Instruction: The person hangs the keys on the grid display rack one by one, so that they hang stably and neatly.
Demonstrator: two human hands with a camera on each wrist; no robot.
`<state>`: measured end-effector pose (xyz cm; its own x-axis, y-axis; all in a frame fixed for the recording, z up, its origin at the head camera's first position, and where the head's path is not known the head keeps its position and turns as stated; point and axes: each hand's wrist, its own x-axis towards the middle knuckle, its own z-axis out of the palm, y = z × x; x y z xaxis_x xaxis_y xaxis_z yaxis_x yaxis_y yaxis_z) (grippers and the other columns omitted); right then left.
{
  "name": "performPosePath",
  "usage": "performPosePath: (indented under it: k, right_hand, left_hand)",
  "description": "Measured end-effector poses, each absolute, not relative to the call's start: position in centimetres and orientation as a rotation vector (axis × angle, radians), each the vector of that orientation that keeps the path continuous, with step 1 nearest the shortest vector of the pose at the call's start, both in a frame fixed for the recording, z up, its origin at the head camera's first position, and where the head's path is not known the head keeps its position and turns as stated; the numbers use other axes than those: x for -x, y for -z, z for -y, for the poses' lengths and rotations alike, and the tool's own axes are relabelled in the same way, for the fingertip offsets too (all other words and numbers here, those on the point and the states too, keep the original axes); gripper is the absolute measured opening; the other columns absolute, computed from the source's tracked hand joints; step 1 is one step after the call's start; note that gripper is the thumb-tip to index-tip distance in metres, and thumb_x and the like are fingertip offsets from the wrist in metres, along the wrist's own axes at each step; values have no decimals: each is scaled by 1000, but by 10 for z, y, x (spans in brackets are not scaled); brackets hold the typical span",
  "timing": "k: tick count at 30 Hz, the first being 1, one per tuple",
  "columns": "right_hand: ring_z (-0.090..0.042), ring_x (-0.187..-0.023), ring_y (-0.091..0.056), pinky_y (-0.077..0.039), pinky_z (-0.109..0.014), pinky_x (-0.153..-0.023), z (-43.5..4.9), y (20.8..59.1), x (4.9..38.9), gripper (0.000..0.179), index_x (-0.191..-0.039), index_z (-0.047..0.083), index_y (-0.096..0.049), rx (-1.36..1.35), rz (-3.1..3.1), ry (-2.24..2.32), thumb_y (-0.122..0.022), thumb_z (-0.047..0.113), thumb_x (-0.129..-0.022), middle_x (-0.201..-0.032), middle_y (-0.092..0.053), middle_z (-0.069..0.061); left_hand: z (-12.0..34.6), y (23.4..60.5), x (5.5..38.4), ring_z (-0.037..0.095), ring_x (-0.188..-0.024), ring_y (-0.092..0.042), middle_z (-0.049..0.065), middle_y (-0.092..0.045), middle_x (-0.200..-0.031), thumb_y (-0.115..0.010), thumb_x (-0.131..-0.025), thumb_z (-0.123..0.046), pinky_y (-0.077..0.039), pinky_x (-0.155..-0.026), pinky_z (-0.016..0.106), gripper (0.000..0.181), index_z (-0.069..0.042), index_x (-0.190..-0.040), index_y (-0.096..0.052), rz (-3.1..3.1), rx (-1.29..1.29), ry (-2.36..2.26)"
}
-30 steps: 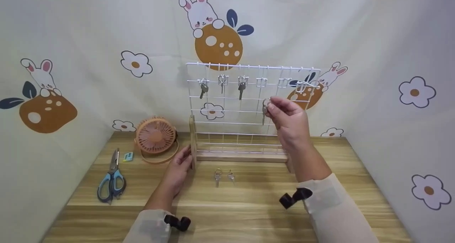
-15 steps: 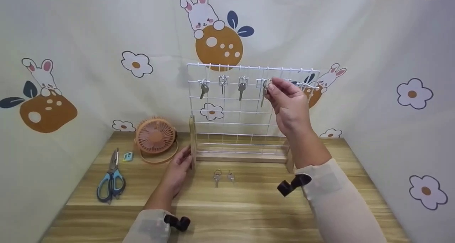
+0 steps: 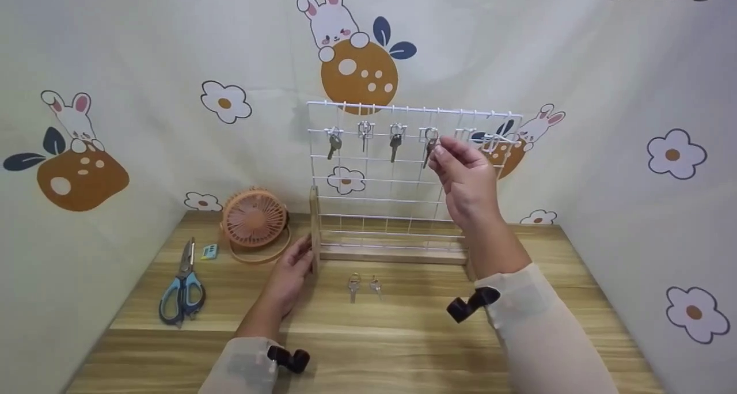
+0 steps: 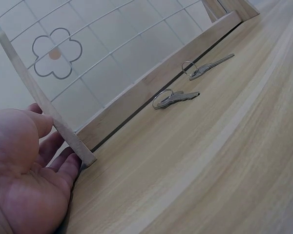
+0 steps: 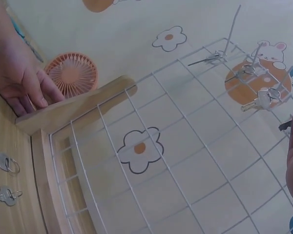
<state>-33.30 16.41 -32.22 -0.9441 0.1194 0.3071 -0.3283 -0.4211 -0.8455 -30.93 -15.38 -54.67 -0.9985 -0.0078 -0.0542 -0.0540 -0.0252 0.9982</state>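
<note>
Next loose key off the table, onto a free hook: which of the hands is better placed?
Right, I'd say: the right hand is up beside the free hooks, fingertips at the fourth key. The left hand is nearer the loose keys but grips the stand's wooden side.

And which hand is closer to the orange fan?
The left. The left hand is close beside the orange fan, at the wooden side panel; the right hand is farther off, up at a key.

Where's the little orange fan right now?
In the head view, the orange fan stands on the left side of the table, between the scissors and the wire rack, just beyond the left hand.
</note>
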Motion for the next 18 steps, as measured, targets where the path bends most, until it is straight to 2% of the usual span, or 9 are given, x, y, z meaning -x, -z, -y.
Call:
performPosePath:
  k: [4, 10, 18]
  right_hand:
    - [-17, -90, -76, -66, -28, -90, -165, 340, 331, 18, -107, 10, -79, -259, 1518, -2441, -71, -4, -99, -100, -75, -4]
    - [-17, -88, -75, -66, -27, -85, -155, 380, 322, 17, -110, 4, -78, -281, 1594, -2459, -69, -6, -100, -97, -75, -4]
    - [-14, -84, -72, -65, -25, -80, -132, 446, 314, 25, -100, 9, -77, -268, 1696, -2578, -66, -13, -98, -92, -74, -1]
  left_hand:
    - [153, 547, 309, 31, -159, -37, 13, -39, -172, -49, -114, -15, -37, -130, 52, 53, -15, -166, -38, -2173, 55, -2229]
    - [154, 545, 309, 31, -159, -38, 11, -40, -172, -51, -114, -15, -36, -131, 50, 54, -17, -166, -39, -2181, 51, -2225]
    - [155, 546, 309, 31, -158, -41, 10, -41, -172, -51, -113, -14, -38, -130, 49, 54, -19, -166, -39, -2193, 67, -2220]
